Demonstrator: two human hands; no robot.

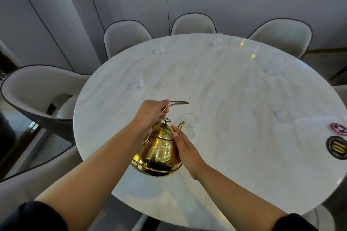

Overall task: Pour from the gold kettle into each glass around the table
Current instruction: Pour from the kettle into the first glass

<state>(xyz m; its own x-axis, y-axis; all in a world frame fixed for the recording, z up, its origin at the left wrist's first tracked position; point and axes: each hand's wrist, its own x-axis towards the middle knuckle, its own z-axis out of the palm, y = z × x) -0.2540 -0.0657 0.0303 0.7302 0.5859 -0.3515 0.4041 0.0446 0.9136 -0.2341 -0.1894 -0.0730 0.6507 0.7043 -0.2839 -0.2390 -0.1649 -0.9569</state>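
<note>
The gold kettle [157,153] hangs above the near part of the round marble table [234,146], tilted forward. Its spout points at the nearest clear glass [189,124]. My left hand [150,116] is closed around the thin wire handle. My right hand [185,153] lies flat against the kettle's right side, fingers straight and touching near the lid. Other clear glasses stand around the table: one at the left [136,84], one at the far left [158,48], one at the far edge [216,40], and fainter ones at the right [271,70] [284,116].
Pale padded chairs ring the table, such as one at the left [37,90] and one at the far side [193,24]. Two round dark coasters, a red one [339,128] and a gold-lettered one [337,150], lie at the table's right edge.
</note>
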